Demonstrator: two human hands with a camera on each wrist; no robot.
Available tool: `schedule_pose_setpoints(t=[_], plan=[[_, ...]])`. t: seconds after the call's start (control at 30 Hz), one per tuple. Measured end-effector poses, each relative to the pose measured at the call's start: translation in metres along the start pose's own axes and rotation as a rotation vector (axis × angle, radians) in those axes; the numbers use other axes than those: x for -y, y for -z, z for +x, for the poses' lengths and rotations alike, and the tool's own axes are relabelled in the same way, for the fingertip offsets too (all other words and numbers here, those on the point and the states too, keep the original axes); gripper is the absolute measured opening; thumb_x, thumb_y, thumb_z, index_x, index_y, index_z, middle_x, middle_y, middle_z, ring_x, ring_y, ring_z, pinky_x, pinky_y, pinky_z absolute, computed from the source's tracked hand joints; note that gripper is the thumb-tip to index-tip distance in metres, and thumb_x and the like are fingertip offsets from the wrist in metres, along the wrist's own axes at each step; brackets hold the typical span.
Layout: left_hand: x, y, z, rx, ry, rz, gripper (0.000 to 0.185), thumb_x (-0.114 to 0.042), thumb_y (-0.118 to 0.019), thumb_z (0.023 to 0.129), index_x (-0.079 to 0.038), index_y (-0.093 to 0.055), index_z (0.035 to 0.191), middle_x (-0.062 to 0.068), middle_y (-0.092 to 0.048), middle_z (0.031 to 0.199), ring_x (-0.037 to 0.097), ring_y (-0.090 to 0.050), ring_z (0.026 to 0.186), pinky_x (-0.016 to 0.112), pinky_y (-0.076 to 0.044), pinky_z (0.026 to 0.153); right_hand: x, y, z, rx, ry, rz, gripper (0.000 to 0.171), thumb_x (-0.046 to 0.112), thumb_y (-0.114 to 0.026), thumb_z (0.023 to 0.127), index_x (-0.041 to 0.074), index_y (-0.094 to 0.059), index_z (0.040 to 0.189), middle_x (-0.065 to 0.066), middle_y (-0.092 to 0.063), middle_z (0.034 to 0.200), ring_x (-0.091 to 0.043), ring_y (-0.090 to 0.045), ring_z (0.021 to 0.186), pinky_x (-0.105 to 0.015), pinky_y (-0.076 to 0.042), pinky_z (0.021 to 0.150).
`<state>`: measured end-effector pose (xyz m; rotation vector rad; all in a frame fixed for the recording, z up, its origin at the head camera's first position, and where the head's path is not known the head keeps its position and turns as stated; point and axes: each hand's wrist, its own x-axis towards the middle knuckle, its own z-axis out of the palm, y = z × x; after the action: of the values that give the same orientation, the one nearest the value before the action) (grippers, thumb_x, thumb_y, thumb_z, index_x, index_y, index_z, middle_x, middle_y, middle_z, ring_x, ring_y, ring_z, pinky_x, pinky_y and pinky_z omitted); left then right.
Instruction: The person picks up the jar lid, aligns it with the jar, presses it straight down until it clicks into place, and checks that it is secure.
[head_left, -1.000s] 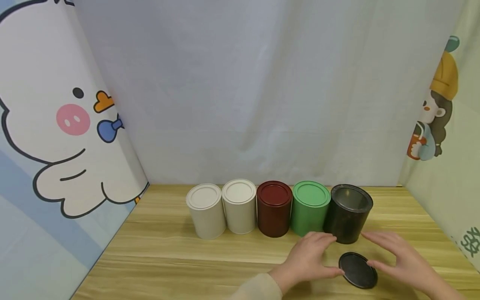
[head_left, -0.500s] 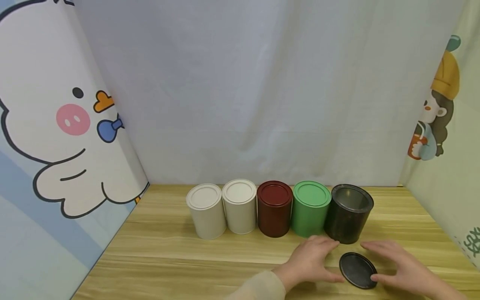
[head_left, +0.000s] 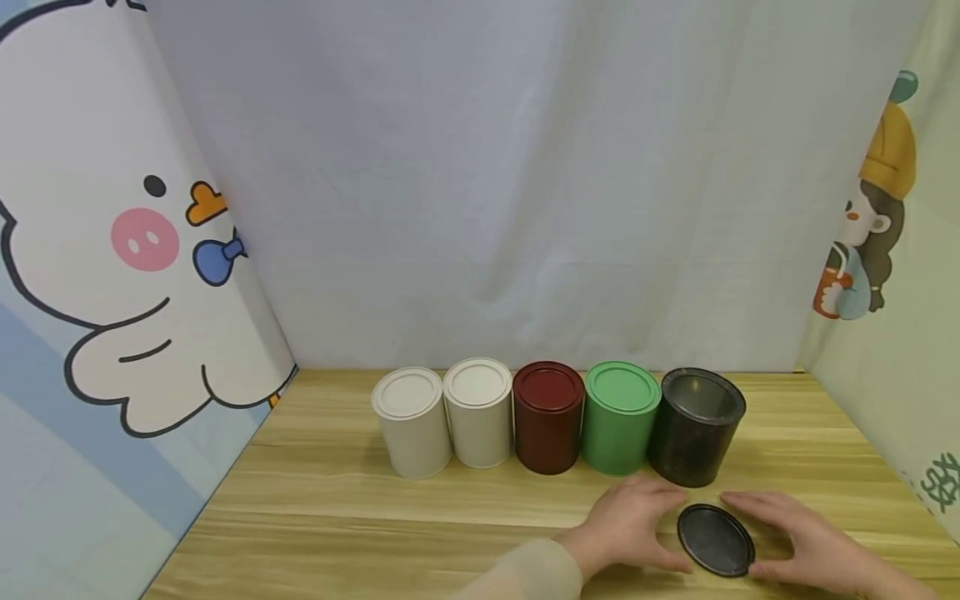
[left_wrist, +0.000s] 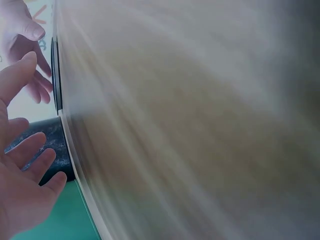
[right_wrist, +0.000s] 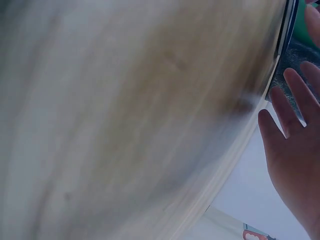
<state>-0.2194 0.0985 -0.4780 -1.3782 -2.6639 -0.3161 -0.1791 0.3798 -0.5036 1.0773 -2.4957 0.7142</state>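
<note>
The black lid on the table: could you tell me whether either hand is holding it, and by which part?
Nothing is gripped. The black lid lies flat; the left hand and right hand flank it with straight fingers at its rim.

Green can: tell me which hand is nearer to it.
Left. The left hand lies on the table just in front of the green can. The right hand is farther off, beyond the black lid.

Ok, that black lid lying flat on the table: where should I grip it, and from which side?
Probably by its rim. The black lid lies flat on the table, so only the edge offers purchase. Left hand and right hand already flank it; pinch opposite edges from both sides, then lift.
</note>
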Motion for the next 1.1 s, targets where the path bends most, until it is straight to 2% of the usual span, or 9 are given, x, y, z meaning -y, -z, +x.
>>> schedule_pose_setpoints(t=[0.2, 0.37, 0.53, 0.83, 1.1], plan=[[-0.001, -0.004, 0.006, 0.036, 0.013, -0.010, 0.077, -0.065, -0.077, 0.074, -0.029, -0.059, 0.139, -0.017, -0.054, 0.137, -0.004, -0.048, 0.123, 0.016, -0.033, 0.105, -0.001, 0.001, 0.000, 0.040, -0.008, 0.010, 0.082, 0.025, -0.093, 0.064, 0.010, -0.059, 0.137, 0.008, -0.059, 0.132, 0.005, -0.042, 0.123, -0.003, -0.024, 0.096], [-0.003, -0.005, 0.008, 0.027, 0.008, -0.025, 0.071, -0.062, -0.079, 0.074, -0.030, -0.062, 0.136, -0.017, -0.057, 0.134, -0.005, -0.050, 0.119, 0.012, -0.035, 0.098, -0.001, 0.001, 0.000, 0.051, -0.019, -0.003, 0.080, 0.028, -0.093, 0.065, 0.010, -0.060, 0.136, 0.008, -0.059, 0.131, 0.004, -0.044, 0.122, -0.004, -0.026, 0.095], [-0.005, -0.008, 0.011, 0.014, 0.000, -0.007, 0.070, -0.061, -0.079, 0.074, -0.029, -0.063, 0.135, -0.018, -0.059, 0.130, -0.006, -0.051, 0.116, 0.008, -0.034, 0.095, -0.002, -0.001, 0.000, 0.047, 0.007, -0.009, 0.081, 0.028, -0.093, 0.065, 0.010, -0.060, 0.136, 0.007, -0.059, 0.130, 0.003, -0.045, 0.121, -0.004, -0.026, 0.095], [-0.007, -0.012, 0.016, 0.068, 0.041, 0.003, 0.070, -0.061, -0.079, 0.075, -0.033, -0.062, 0.136, -0.022, -0.059, 0.129, -0.006, -0.052, 0.114, 0.008, -0.037, 0.093, -0.001, 0.000, 0.001, 0.085, -0.015, -0.052, 0.077, 0.036, -0.091, 0.068, 0.012, -0.061, 0.135, 0.006, -0.061, 0.128, 0.001, -0.048, 0.116, -0.006, -0.031, 0.092], [-0.007, -0.011, 0.016, 0.093, 0.026, 0.027, 0.064, -0.060, -0.077, 0.077, -0.034, -0.063, 0.134, -0.025, -0.060, 0.125, -0.011, -0.052, 0.112, 0.006, -0.033, 0.095, -0.001, -0.001, 0.001, 0.093, -0.014, -0.047, 0.076, 0.036, -0.091, 0.069, 0.013, -0.061, 0.135, 0.006, -0.060, 0.128, 0.001, -0.047, 0.117, -0.007, -0.033, 0.091]])
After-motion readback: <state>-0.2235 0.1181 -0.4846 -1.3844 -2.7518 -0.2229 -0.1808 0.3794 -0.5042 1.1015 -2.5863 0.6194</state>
